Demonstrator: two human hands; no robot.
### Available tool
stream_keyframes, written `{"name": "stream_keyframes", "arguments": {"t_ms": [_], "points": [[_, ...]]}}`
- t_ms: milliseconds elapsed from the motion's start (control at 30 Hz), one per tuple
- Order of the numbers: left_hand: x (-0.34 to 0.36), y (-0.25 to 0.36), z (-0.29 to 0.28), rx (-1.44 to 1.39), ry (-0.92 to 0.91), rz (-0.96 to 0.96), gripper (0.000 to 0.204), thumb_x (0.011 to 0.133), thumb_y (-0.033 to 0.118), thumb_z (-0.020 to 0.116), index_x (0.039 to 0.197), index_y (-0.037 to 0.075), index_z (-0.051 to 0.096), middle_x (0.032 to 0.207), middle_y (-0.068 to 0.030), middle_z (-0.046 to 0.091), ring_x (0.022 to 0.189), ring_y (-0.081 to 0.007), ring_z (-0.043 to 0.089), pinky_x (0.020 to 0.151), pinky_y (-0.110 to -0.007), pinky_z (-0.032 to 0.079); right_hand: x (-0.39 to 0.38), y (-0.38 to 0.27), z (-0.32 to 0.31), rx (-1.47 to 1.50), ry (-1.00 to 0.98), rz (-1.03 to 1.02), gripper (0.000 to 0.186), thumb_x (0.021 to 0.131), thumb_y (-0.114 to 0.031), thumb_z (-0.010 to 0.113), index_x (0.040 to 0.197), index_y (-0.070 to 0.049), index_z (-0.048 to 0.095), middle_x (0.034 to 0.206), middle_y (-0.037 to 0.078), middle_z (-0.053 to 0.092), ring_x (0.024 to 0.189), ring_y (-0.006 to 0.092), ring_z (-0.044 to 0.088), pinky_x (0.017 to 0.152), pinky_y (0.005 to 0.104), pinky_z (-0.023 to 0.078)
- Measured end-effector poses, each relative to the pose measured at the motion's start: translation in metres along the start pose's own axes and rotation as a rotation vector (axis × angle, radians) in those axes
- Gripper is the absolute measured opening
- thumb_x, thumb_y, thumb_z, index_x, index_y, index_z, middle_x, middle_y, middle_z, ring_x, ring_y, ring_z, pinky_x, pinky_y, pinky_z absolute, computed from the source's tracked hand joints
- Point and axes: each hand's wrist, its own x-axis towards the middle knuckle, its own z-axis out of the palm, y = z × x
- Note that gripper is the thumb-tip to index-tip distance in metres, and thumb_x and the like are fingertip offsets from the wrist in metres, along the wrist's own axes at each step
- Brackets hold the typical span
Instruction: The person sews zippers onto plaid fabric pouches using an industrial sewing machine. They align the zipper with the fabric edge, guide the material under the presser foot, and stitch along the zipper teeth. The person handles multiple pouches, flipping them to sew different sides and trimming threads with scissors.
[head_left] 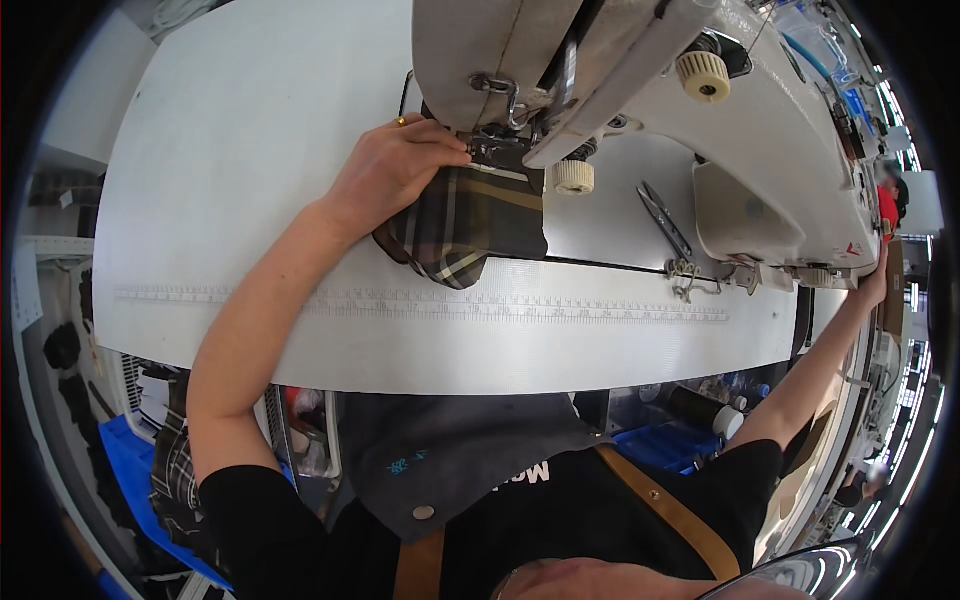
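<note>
A piece of dark plaid fabric [470,215] lies partly folded on the white sewing table, its upper edge under the presser foot [490,150] of a sewing machine. My left hand [395,165] is closed at that edge, thumb and fingers pinched together on the fabric just left of the foot. A ring shows on one finger. Far to the right, my right hand [872,287] reaches to the end of the machine [780,120]. Its fingers are mostly hidden there, so I cannot make out what they touch.
Thread snips [664,218] lie on the machine bed, right of the fabric. A ruler strip [420,305] runs along the table's front. Below left, more plaid cloth [180,470] hangs over a blue bin [130,460]. Bottles [705,410] stand in a drawer beneath the table.
</note>
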Motion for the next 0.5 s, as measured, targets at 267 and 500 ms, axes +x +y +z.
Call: {"name": "stream_keyframes", "arguments": {"t_ms": [267,500], "points": [[0.002,-0.001,0.002,-0.016,-0.010,-0.035,0.020,0.072,-0.003,0.058,0.085,0.007,0.069,0.091,-0.0050,0.067,0.088,-0.0243,0.061,0.076,-0.033,0.052,0.021,-0.013,-0.043,0.012,-0.054,0.119,0.054,0.095,-0.041,0.043,0.128,0.002,0.043,0.123,0.015,0.054,0.109,0.0279,0.056,0.093,0.0406,0.046],[0.001,0.001,0.000,-0.006,-0.006,-0.038,0.020,0.071,-0.003,0.058,0.085,0.007,0.069,0.090,-0.0049,0.067,0.087,-0.0239,0.061,0.076,-0.033,0.051,-0.047,0.045,0.019,0.176,0.138,-0.153,0.052,0.096,-0.039,0.038,0.131,0.000,0.039,0.123,0.017,0.052,0.110,0.0310,0.054,0.093,0.0431,0.048]]}}
